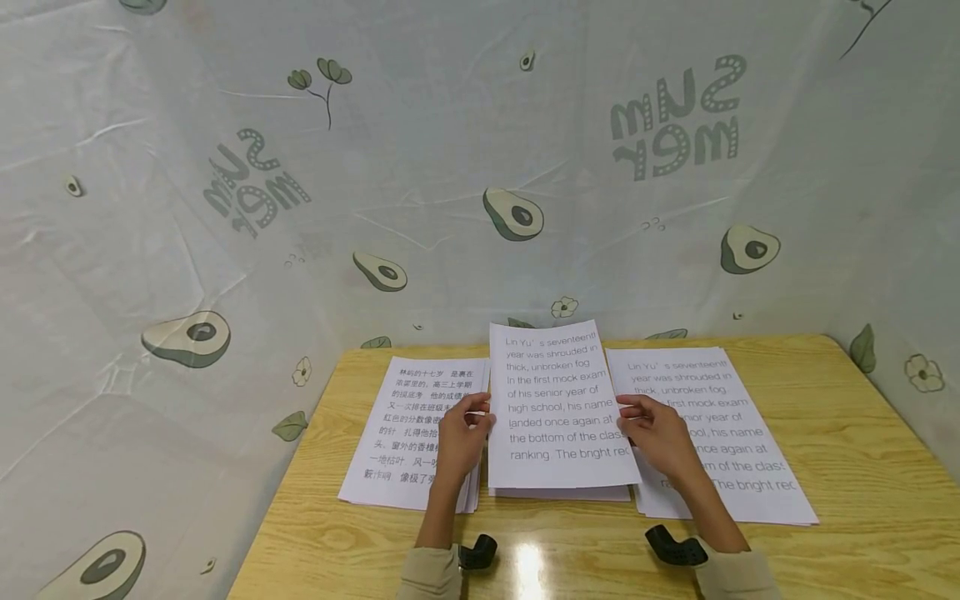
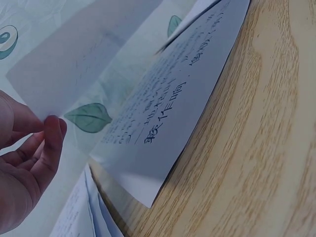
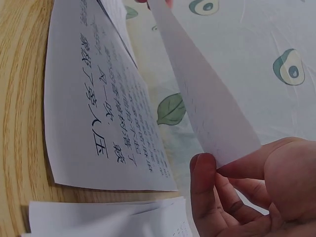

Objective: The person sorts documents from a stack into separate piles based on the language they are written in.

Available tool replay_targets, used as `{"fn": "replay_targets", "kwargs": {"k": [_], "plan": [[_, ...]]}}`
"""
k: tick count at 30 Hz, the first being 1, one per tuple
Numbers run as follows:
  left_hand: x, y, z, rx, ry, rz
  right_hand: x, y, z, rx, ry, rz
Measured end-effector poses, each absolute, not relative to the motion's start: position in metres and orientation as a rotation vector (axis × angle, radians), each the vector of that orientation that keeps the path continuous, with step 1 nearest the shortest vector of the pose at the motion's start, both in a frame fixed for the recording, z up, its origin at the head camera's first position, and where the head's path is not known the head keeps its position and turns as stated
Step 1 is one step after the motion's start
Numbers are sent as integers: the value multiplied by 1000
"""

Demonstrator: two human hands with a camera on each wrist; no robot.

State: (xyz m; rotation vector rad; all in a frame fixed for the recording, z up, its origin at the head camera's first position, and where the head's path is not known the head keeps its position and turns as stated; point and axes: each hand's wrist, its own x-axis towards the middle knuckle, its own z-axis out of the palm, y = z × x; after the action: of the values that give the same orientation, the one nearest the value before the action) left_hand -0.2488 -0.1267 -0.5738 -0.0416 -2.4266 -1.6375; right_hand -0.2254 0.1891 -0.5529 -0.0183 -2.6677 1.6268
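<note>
A white sheet of paper (image 1: 555, 408) with large English print is held up above the table's middle. My left hand (image 1: 461, 433) pinches its left edge between thumb and fingers. On the opposite edge, my right hand (image 1: 660, 433) has the same kind of pinch. Beneath it lies another sheet (image 3: 98, 123) with Chinese print, mostly hidden in the head view. To the left rests a pile of Chinese-printed sheets (image 1: 408, 417), partly covered by my left hand. A pile of English-printed sheets (image 1: 742, 467) lies at right, partly behind my right hand and forearm.
The wooden table (image 1: 847, 433) carries all the papers. A pale cloth (image 1: 450, 167) with avocado and leaf prints hangs behind and at the sides. Black wrist mounts (image 1: 477, 552) stick out by both sleeves near the front.
</note>
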Motion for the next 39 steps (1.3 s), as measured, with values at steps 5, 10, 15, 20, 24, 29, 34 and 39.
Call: {"fn": "replay_targets", "kwargs": {"k": [5, 10, 15, 20, 24, 29, 34, 39], "plan": [[-250, -126, -575, -41, -2407, -1666, -226, 191, -553, -26, -2657, 1647], [-250, -125, -577, -38, -2389, -1686, -226, 193, -552, -34, -2647, 1675], [-251, -118, -578, -36, -2362, -1746, -227, 199, -551, -25, -2654, 1676], [-249, -105, -582, -31, -2313, -1856, -226, 214, -552, -17, -2652, 1691], [-248, -91, -582, -31, -2298, -1897, -223, 226, -554, -49, -2662, 1685], [-245, -76, -585, -21, -2303, -1894, -220, 241, -559, -76, -2709, 1616], [-245, -62, -590, -5, -2288, -1916, -220, 252, -563, -82, -2718, 1551], [-246, -48, -594, 4, -2268, -1945, -219, 261, -565, -128, -2737, 1489]]}}
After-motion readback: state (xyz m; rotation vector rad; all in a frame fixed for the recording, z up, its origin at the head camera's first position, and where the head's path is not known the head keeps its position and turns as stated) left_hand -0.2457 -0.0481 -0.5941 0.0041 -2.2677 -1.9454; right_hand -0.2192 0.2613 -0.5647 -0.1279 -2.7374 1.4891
